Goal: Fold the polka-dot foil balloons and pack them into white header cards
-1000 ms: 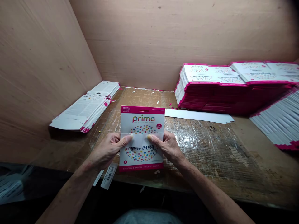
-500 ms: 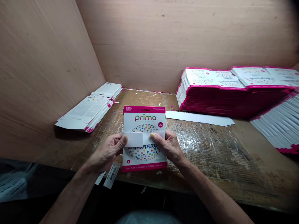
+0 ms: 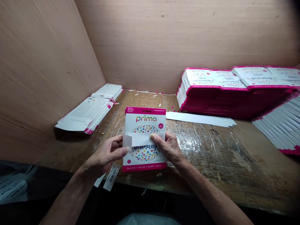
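Note:
A white and pink "prima" balloon card [image 3: 145, 120] with coloured dots lies flat near the front edge of the wooden table [image 3: 211, 150]. A white paper strip [image 3: 146, 139] runs across its middle. My left hand [image 3: 106, 156] pinches the strip's left end, which is lifted and folded up from the card. My right hand [image 3: 167, 147] presses its thumb down on the strip's right part and grips the card's right edge.
A tall stack of the same pink-edged cards [image 3: 211, 90] stands at the back right, with more fanned out at the far right [image 3: 281, 125]. A face-down pile [image 3: 90, 109] lies at the left. White strips [image 3: 201, 118] lie behind the card. Barcode labels [image 3: 111, 177] hang over the front edge.
The left end of the strip has lifted off the card under my left thumb and finger. My right hand and the card have stayed in place.

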A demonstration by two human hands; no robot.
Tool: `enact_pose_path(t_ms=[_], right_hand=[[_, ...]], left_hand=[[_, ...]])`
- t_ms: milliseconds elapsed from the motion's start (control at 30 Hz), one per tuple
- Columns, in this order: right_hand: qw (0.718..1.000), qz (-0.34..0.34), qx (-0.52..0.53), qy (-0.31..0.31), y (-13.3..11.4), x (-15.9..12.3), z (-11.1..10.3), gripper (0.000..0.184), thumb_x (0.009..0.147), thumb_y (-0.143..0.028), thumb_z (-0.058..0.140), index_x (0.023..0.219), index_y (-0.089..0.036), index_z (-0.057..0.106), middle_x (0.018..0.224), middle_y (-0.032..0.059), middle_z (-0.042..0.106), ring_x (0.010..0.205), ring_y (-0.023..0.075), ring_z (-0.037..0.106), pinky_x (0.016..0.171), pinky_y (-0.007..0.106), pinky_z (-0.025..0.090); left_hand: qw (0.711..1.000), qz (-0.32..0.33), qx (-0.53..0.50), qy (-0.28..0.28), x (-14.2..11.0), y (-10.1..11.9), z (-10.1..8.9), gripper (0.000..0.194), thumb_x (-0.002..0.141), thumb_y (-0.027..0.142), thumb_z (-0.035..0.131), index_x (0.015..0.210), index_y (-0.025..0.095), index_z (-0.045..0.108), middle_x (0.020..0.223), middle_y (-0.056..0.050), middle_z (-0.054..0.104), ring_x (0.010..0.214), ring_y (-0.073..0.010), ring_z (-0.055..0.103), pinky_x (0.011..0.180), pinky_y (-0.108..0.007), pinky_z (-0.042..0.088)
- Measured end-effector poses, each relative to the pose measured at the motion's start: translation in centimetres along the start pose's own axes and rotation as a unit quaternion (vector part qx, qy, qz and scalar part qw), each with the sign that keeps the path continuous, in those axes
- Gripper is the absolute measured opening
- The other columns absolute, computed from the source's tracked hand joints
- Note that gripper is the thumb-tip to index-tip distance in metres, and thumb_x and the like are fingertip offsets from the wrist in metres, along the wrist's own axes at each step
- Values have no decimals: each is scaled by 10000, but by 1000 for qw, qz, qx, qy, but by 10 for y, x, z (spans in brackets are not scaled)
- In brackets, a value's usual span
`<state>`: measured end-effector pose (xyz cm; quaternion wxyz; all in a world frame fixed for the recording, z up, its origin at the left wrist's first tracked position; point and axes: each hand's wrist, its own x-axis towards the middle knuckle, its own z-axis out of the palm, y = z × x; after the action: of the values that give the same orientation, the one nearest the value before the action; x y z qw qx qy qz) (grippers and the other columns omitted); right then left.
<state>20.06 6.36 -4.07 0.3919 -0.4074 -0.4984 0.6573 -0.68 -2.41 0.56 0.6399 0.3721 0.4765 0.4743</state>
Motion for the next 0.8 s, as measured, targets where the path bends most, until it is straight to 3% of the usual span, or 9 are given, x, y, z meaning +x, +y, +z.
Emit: enact_pose_path(t_ms=[133,233,333,500,667,800], right_hand=[[1000,-25,-16,7,0,1,-1,407,676,-519,806,845,-161,715,828,70,745,696,208,694,622,340,586],[999,-31,-14,11,1,-1,0,387,694,-511,796,854,-167,719,849,68,747,712,208,696,634,345,591],[999,-29,-6,23,0,-3,2,382,685,-502,802,843,-165,717,837,62,748,694,199,693,617,336,591],[1000,-26,-2,-13,-5,-4,4,375,703,-506,789,844,-167,714,821,55,748,701,200,699,628,342,598],[995,-4,0,-96,-11,0,3,499,642,-462,847,1019,-171,697,999,83,746,894,247,711,795,403,593],[998,16,18,-53,-8,2,6,460,629,-450,855,963,-161,725,958,88,755,856,243,718,817,420,589]], left_hand=[[997,-1,56,45,4,-9,8,683,593,249,886,1210,176,604,1239,-130,674,1142,-308,630,958,-388,527],[993,19,38,114,9,-16,15,539,632,348,868,1081,143,653,1118,-122,725,1055,-297,669,901,-376,556],[990,48,-3,135,12,-19,20,469,716,484,786,1007,130,686,1032,-116,749,1027,-309,675,856,-388,570],[977,47,32,206,9,-19,18,433,658,480,829,884,138,691,906,-84,763,898,-298,700,733,-338,576],[973,56,67,213,8,-29,12,388,673,448,826,875,147,687,831,-63,757,739,-248,695,635,-294,560],[969,67,86,222,15,-41,18,387,704,473,795,860,138,681,784,-68,746,699,-247,694,588,-289,549]])
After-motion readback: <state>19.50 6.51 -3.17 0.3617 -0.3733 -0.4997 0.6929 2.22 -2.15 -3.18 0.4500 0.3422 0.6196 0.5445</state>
